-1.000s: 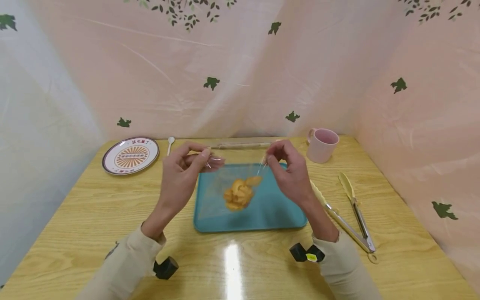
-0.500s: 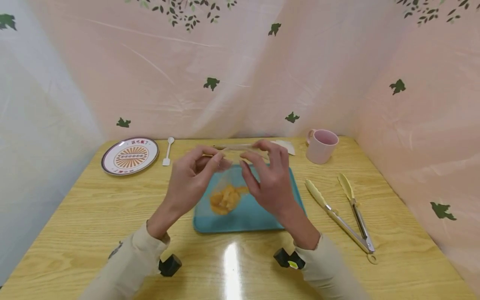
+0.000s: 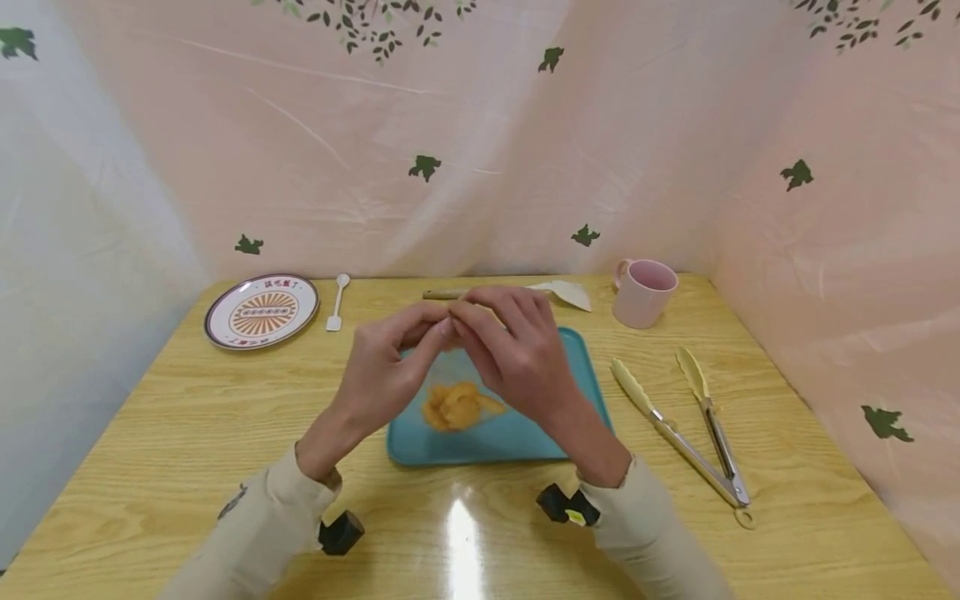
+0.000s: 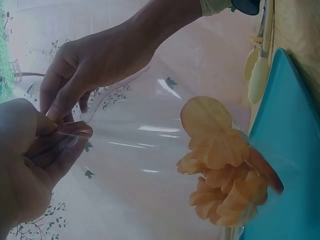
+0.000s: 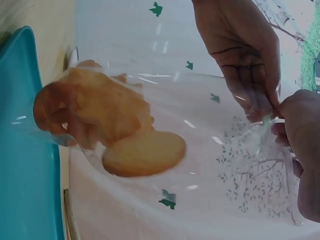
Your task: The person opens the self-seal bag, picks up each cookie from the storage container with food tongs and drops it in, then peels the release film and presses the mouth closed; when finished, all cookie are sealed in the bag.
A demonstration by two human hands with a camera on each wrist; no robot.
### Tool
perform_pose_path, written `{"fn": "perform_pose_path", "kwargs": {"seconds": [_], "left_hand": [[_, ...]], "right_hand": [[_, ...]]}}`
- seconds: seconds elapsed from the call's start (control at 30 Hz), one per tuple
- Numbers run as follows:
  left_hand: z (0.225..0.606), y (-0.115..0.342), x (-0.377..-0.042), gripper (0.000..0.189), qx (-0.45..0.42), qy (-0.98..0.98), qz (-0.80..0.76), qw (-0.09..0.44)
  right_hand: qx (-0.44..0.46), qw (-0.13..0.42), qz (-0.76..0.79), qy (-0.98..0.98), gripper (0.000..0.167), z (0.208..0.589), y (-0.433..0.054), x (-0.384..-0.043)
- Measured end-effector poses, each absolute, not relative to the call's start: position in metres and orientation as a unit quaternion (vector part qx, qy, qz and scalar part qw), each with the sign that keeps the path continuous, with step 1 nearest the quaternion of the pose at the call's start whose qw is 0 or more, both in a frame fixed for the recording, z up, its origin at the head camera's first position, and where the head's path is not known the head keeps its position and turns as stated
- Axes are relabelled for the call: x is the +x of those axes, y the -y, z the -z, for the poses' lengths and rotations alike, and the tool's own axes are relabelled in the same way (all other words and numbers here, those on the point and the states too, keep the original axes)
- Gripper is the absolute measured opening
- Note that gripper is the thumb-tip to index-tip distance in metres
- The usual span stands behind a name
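Note:
A clear plastic bag (image 4: pixel 135 145) hangs below my hands, with several golden-brown biscuit-like pieces (image 4: pixel 225 165) gathered at its bottom. Some are ruffled, and one is a smooth oval. My left hand (image 3: pixel 382 367) pinches the bag's top edge between thumb and fingers. Right against it, my right hand (image 3: pixel 521 358) pinches the same edge, the fingertips of both hands meeting. The wrist views show the bag stretching down from the fingers. Beneath is a teal tray (image 3: pixel 536 437); the bag's lower end hangs over it, and I cannot tell whether it touches.
Tongs (image 3: pixel 697 454) with yellow tips lie spread on the right. A pink mug (image 3: pixel 641 302) stands at the back right. Behind the hands lies a spatula (image 3: pixel 566 292) with a white blade. A patterned plate (image 3: pixel 217 325) and a small white spoon (image 3: pixel 337 304) are at the back left.
My right hand has moved left until its fingertips meet the left hand's. The bag's opening, held apart before, is now drawn together, and the bag has swung a little.

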State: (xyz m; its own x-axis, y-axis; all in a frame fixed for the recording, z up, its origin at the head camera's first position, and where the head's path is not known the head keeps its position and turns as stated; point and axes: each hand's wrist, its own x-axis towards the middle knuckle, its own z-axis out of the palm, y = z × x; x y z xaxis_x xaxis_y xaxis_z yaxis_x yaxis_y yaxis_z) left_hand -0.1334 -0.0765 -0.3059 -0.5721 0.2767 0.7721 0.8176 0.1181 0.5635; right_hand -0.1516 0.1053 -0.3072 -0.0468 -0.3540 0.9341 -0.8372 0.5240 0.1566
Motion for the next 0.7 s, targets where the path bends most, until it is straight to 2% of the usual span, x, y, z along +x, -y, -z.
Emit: {"fn": "perform_pose_path", "kwargs": {"seconds": [0.33,0.5,0.7], "left_hand": [[0.3081,0.0769,-0.1349,0.016,-0.381,0.737,0.483,0.280],[0.3085,0.0762,-0.1341,0.015,-0.374,0.738,0.488,0.279],[0.3085,0.0743,-0.1335,0.015,-0.381,0.730,0.500,0.268]], "right_hand": [[0.478,0.531,-0.145,0.684,0.014,0.2984,-0.1107,-0.1568],[0.486,0.543,-0.133,0.671,0.011,0.2970,-0.1097,-0.1594],[0.484,0.542,-0.136,0.673,0.017,0.2985,-0.1106,-0.1603]]}}
